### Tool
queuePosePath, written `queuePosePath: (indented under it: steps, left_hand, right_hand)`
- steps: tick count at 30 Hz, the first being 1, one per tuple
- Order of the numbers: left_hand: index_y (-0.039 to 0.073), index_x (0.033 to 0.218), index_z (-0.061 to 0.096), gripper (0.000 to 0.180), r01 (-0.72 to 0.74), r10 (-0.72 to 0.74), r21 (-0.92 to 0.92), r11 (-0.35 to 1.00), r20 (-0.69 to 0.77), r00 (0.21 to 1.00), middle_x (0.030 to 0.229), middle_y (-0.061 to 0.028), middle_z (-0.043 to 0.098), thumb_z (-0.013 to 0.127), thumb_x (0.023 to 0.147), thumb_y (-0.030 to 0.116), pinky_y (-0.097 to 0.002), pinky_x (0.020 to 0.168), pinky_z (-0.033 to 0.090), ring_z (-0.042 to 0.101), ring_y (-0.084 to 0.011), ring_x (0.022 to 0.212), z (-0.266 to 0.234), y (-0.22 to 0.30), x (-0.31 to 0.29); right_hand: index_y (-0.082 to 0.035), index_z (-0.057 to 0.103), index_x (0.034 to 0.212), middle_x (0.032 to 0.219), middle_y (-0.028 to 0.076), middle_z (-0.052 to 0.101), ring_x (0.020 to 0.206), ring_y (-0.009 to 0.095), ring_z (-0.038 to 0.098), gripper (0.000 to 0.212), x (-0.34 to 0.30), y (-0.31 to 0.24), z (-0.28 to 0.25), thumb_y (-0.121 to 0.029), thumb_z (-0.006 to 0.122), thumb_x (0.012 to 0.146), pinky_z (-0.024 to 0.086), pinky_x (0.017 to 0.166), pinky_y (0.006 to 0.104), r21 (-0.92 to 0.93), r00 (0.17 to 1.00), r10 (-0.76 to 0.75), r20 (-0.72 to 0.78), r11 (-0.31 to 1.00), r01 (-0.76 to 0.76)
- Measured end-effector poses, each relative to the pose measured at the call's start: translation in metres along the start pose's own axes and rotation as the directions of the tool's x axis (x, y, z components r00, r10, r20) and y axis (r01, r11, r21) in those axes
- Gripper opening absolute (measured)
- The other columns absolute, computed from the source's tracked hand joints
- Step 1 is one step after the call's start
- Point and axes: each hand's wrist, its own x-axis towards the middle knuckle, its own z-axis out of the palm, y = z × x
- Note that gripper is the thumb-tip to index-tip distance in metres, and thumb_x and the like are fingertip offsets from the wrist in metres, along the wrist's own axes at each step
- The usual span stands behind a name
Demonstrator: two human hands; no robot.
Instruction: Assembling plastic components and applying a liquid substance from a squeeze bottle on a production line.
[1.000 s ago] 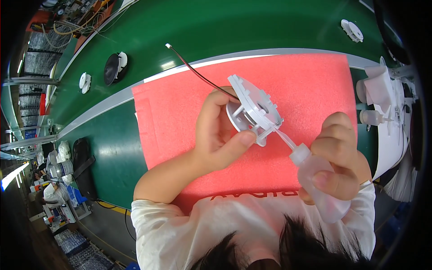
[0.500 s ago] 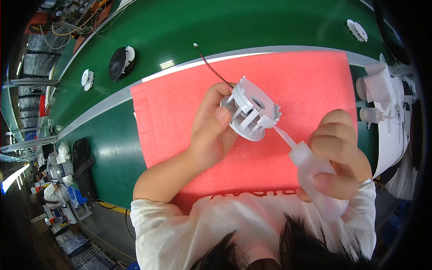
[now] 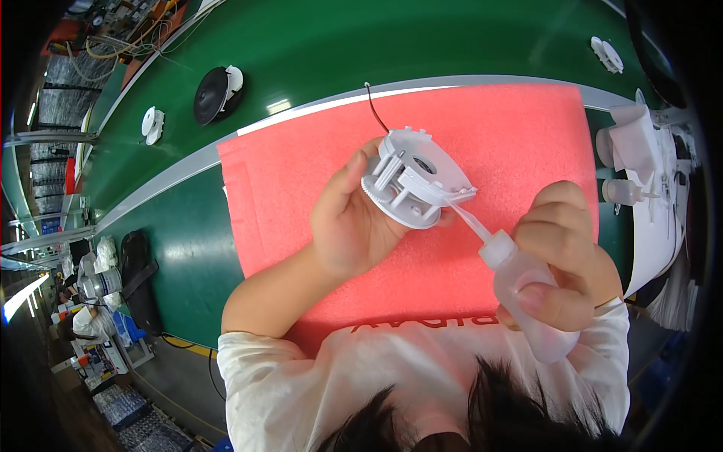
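My left hand (image 3: 350, 218) grips a white plastic housing (image 3: 410, 169) from its left side and from beneath. The housing has two round plates joined by posts, with a dark round opening in the upper one. From its far side rises a thin dark wire (image 3: 375, 109) with a small white connector at the end. My right hand (image 3: 561, 248) is wrapped around a translucent squeeze bottle (image 3: 531, 301). The bottle's narrow nozzle (image 3: 468, 220) reaches the right edge of the housing; whether it touches is hard to tell. Some left fingertips are hidden under the housing.
Both hands are over a pink foam mat (image 3: 279, 151). Beyond it, a green conveyor belt (image 3: 452, 41) carries a black round part (image 3: 212, 96) and white parts (image 3: 153, 126) (image 3: 607, 55). At right stand another small bottle (image 3: 619, 191) and white paper (image 3: 640, 139).
My left hand has turned and tilted the housing, so its wire swings to the right. The bottle has shifted slightly up and left. Parts on the belt have moved slightly right.
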Motion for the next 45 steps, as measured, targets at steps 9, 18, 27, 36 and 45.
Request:
queuePosePath:
  steps: [9, 18, 27, 36, 45]
  left_hand:
    - [0.001, 0.126, 0.037, 0.06, 0.129, -0.066, -0.319, 0.939, 0.202, 0.977, 0.122, -0.0225, 0.046, 0.028, 0.089, 0.048, -0.0517, 0.085, 0.046, 0.049, -0.0406, 0.107, -0.004, 0.007, -0.002]
    - [-0.001, 0.126, 0.036, 0.066, 0.156, -0.028, -0.412, 0.898, 0.3, 0.954, 0.12, -0.0264, 0.045, 0.031, 0.087, 0.052, -0.049, 0.082, 0.048, 0.052, -0.0429, 0.102, -0.009, 0.011, -0.007]
    - [-0.002, 0.127, 0.034, 0.069, 0.165, -0.035, -0.449, 0.878, 0.285, 0.958, 0.119, -0.0277, 0.046, 0.033, 0.085, 0.053, -0.0483, 0.08, 0.049, 0.052, -0.0448, 0.101, -0.011, 0.016, -0.008]
    - [-0.002, 0.126, 0.035, 0.066, 0.158, -0.03, -0.462, 0.872, 0.272, 0.962, 0.117, -0.0277, 0.046, 0.033, 0.086, 0.05, -0.0489, 0.081, 0.049, 0.052, -0.0445, 0.099, -0.01, 0.02, -0.008]
    - [0.005, 0.103, 0.04, 0.024, -0.299, 0.325, 0.222, 0.928, -0.092, 0.941, 0.095, -0.007, 0.051, 0.048, 0.088, 0.022, -0.038, 0.083, 0.043, 0.053, -0.021, 0.089, -0.014, 0.027, -0.005]
  right_hand:
    - [-0.019, 0.037, 0.111, 0.087, 0.013, 0.047, 0.06, 0.021, 0.043, 0.052, 0.0, 0.002, -0.009, -0.022, 0.067, 0.068, 0.032, 0.053, 0.0365, -0.032, 0.969, -0.048, 0.241, 0.998, 0.057]
    - [-0.018, 0.039, 0.11, 0.086, 0.013, 0.046, 0.06, 0.021, 0.041, 0.05, 0.004, -0.003, -0.008, -0.021, 0.067, 0.068, 0.031, 0.054, 0.0366, -0.016, 0.967, -0.054, 0.249, 0.998, 0.06]
    - [-0.018, 0.039, 0.109, 0.085, 0.012, 0.045, 0.059, 0.021, 0.04, 0.053, 0.005, -0.004, -0.005, -0.022, 0.07, 0.066, 0.031, 0.053, 0.0366, 0.019, 0.971, -0.039, 0.234, 0.999, 0.035]
    - [-0.017, 0.039, 0.106, 0.077, 0.009, 0.046, 0.06, 0.021, 0.04, 0.049, 0.007, -0.001, -0.003, -0.02, 0.069, 0.068, 0.03, 0.054, 0.0359, 0.123, 0.98, 0.03, 0.198, 0.991, -0.056]
    - [-0.008, 0.044, 0.091, 0.067, 0.004, 0.049, 0.053, 0.011, 0.044, 0.041, -0.011, 0.05, 0.039, -0.046, 0.054, 0.077, 0.031, 0.048, 0.0233, 0.768, 0.635, 0.773, 0.006, 0.403, -0.498]
